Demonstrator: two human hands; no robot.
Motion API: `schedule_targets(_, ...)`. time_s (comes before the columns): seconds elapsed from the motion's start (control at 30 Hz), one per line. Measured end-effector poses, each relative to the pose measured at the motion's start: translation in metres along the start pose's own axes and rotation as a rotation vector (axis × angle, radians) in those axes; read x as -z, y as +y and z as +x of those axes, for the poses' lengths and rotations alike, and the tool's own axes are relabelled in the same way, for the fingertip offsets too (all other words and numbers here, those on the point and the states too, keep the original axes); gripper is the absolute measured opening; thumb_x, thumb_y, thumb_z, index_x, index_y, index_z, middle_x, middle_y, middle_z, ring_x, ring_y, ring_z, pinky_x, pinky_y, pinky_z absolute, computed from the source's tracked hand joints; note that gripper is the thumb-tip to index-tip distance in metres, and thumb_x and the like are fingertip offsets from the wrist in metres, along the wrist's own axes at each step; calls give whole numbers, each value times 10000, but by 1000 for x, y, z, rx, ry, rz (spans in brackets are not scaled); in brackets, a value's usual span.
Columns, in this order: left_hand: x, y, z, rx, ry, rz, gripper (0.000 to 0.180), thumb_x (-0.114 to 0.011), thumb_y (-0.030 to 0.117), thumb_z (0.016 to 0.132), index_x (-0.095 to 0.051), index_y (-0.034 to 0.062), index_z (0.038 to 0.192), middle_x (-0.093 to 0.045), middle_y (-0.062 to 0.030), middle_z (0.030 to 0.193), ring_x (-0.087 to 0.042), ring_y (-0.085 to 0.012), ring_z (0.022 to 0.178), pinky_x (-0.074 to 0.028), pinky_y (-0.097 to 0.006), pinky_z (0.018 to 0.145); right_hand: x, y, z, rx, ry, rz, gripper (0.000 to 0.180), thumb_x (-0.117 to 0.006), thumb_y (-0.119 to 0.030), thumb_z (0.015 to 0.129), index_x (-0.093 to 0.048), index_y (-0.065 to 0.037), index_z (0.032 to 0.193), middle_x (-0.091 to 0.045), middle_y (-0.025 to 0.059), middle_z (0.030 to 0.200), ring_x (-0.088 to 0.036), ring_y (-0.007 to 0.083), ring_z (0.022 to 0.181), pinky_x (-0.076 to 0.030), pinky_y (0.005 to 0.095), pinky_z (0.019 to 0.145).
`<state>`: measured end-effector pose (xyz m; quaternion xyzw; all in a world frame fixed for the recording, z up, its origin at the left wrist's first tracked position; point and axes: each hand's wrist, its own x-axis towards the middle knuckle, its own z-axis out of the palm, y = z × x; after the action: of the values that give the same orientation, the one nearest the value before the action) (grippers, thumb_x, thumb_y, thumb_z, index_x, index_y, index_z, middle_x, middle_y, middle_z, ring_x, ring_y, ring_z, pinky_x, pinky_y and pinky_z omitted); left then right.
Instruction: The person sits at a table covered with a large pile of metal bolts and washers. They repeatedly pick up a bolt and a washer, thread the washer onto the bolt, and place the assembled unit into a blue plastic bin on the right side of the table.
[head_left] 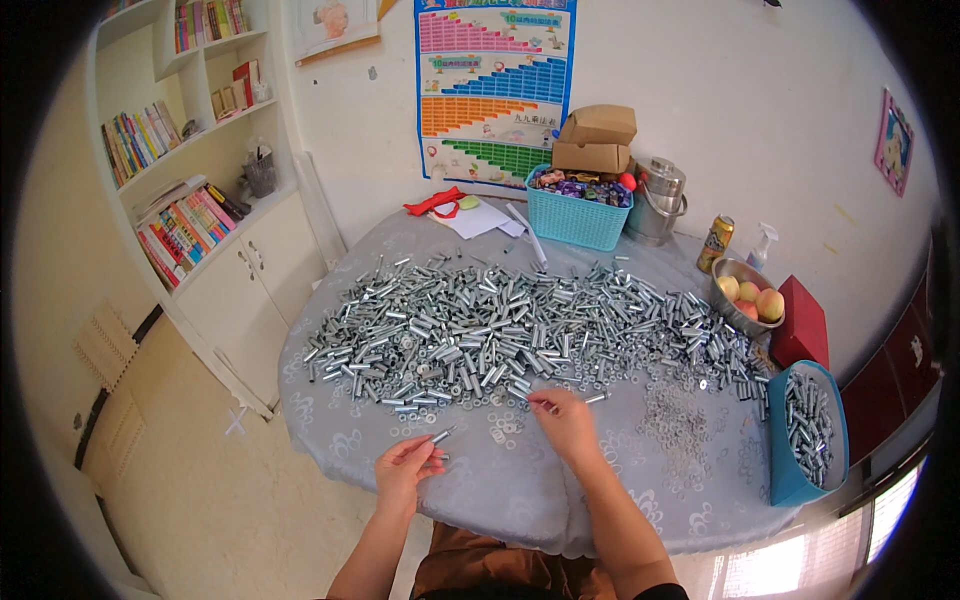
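A broad heap of silvery metal sleeves, bolts and washers [470, 325] spreads over the table. Near the front edge my left hand [402, 470] is closed on a metal anchor bolt [443, 435], whose thin end points up and to the right. The end of another small metal piece [444, 458] shows by its fingers. My right hand [565, 425] is at the heap's near edge with thumb and fingers pinched together. A metal sleeve [518, 393] lies right at those fingertips; whether they grip it or a smaller part is hidden. Loose washers [504, 428] lie between the hands.
More washers [675, 420] are scattered to the right. A blue bin [790, 465] full of metal sleeves stands at the table's right edge. Behind it are a red box [800, 325], a steel bowl of fruit [735, 310], a can [715, 243], a steel pot [655, 215] and a turquoise basket [575, 218].
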<state>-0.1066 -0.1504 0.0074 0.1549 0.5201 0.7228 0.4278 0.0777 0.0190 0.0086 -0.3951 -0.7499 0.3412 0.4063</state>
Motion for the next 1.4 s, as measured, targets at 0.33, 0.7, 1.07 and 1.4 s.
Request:
schedule_targets(0.33,-23,0,33,-120,-96,-128,184,-605,15,806,-596,-64,972,-622,-128,881,-623,-198,806,-515,-294,744,1,-6,-5,230,-156,-346,134,-668,-132,705,-681,-80,829,-609,79,788,-582,238,690,-469,329,624)
schedule_targets(0.7,-6,-4,30,-226,120,11,186,-625,21,791,-609,-42,966,-638,-120,878,-623,-178,797,-476,-259,768,-5,-5,-6,136,-179,-222,113,-670,-109,705,-649,-50,799,-605,90,779,-586,222,672,-473,318,616)
schedule_targets(1.07,-43,-20,30,-177,-38,-41,193,-617,21,800,-601,-43,981,-641,-116,890,-612,-160,827,-451,-249,799,-4,-15,-6,-85,-204,45,109,-658,-91,765,-632,-17,841,-634,72,833,-603,151,724,-477,258,656)
schedule_targets(1.4,-38,-25,18,-177,-150,36,160,-591,1,807,-615,-44,958,-643,-118,869,-622,-171,787,-467,-250,749,-10,-17,-7,-304,-369,805,111,-632,-53,804,-621,-17,908,-613,7,863,-548,80,765,-435,203,687)
